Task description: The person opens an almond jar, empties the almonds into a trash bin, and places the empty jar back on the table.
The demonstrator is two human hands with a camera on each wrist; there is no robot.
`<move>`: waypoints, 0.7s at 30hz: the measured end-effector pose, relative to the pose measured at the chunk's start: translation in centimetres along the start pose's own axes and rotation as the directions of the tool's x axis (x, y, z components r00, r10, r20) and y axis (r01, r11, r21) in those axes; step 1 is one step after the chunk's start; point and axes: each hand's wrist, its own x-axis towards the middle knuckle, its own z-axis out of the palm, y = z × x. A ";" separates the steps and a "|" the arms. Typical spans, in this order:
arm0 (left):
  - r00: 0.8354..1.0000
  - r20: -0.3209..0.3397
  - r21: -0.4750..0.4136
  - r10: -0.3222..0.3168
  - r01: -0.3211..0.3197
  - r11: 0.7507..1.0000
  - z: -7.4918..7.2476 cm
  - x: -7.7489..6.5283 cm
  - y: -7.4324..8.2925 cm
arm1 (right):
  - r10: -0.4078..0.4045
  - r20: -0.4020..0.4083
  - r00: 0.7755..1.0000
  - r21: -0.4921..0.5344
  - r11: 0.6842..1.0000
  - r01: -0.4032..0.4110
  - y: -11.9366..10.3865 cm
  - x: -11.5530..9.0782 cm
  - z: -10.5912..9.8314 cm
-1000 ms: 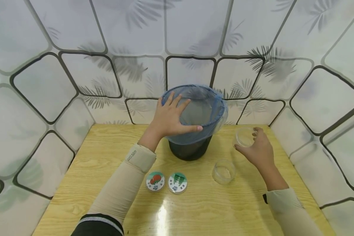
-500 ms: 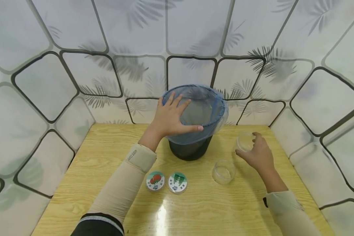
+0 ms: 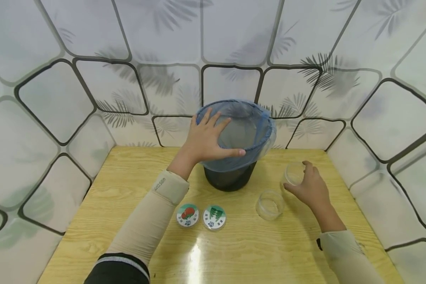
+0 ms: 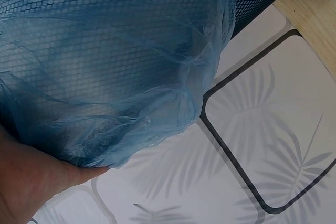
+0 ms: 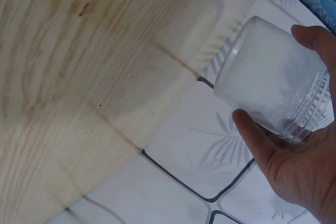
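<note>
My right hand (image 3: 310, 185) holds a clear, lidless plastic jar (image 5: 268, 74) between thumb and fingers at the right of the table. In the head view this see-through jar (image 3: 294, 174) is close over the wood, partly covered by the fingers. A second clear jar (image 3: 270, 205) stands nearby, toward the front. My left hand (image 3: 207, 142) spreads its fingers, nearly straight, over the near left rim of a black mesh bin (image 3: 230, 179). A thin blue bag (image 4: 121, 66) lines the bin and folds over its rim, with the left thumb at the bag's edge.
Two round lids lie side by side in front of the bin, one with a tomato picture (image 3: 187, 215) and one with a green vegetable picture (image 3: 214, 217). Patterned wall panels (image 3: 174, 130) enclose the wooden table (image 3: 138, 185) at the back and sides.
My right hand has lowered the jar slightly toward the table and the near side. The left hand stays spread over the bin's rim; the lids and second jar have not moved.
</note>
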 end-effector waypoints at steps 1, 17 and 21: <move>1.000 0.001 -0.001 -0.002 0.002 1.000 0.0 0.0 0.0 | 0.000 0.007 1.000 -0.002 1.000 0.000 0.0 0.0 0.0; 1.000 -0.001 -0.004 -0.007 0.007 1.000 0.1 0.0 0.0 | 0.006 0.093 0.996 -0.031 1.000 -0.003 0.3 0.0 0.5; 1.000 0.007 -0.001 -0.009 0.009 1.000 0.1 0.0 0.0 | 0.000 0.104 0.995 -0.031 1.000 0.004 0.7 0.1 0.8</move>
